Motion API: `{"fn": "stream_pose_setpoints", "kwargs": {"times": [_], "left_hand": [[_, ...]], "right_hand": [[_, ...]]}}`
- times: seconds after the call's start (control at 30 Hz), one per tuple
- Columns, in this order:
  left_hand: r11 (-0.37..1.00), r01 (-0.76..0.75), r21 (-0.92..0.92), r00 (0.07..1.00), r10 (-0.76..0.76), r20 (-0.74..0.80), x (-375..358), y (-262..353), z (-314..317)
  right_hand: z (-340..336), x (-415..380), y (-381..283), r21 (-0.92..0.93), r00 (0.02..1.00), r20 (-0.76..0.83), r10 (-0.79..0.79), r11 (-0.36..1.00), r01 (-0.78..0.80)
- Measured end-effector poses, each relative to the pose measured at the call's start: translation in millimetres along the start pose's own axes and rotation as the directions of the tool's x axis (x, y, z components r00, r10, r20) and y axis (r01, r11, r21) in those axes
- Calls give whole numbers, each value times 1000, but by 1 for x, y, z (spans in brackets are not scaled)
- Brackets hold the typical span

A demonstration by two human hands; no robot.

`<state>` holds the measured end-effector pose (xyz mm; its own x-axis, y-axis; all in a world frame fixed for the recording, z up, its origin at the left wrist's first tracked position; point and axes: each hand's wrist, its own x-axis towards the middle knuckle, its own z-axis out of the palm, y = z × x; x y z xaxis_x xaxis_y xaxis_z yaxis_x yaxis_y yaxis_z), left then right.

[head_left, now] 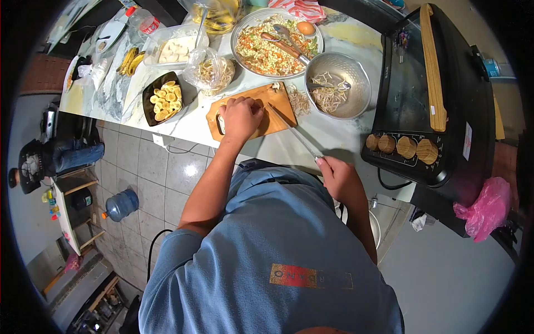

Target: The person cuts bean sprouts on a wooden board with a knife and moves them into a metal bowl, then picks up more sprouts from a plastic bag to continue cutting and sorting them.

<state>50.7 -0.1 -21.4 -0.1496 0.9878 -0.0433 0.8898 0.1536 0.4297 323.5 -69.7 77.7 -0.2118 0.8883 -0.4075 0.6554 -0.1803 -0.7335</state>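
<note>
My left hand (pixel 241 116) rests on the wooden cutting board (pixel 269 127), fingers curled down over its middle. Whatever lies beneath those fingers is hidden. In my right hand (pixel 337 177), at the counter's front edge, is the handle of a long knife (pixel 300 137). Its blade slants up and left, with the tip over the board, just right of my left hand. Pale scraps (pixel 276 87) lie at the board's far corner. Beside its right edge, a small heap of bean sprouts (pixel 301 102) sits on the counter.
A metal pot (pixel 362 92) holds bean sprouts, right of the board. Behind are a large tray (pixel 238 56) of chopped food with an egg (pixel 305 28), and a plastic bag (pixel 203 68). Banana slices fill a dark bowl (pixel 147 99). A black oven (pixel 456 150) stands right. Another person (pixel 41 161) is far left.
</note>
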Motion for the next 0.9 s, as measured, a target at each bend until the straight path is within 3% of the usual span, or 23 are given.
{"fn": "stream_pose_setpoints", "kwargs": {"times": [0.3,0.9], "left_hand": [[1000,25,-10,999,-25,-21,-4,1,3],[999,38,-22,999,-38,5,-2,-1,4]], "right_hand": [[4,4,-2,-107,996,-22,-91,990,88],[6,8,-1,-125,989,-50,-138,984,131]]}}
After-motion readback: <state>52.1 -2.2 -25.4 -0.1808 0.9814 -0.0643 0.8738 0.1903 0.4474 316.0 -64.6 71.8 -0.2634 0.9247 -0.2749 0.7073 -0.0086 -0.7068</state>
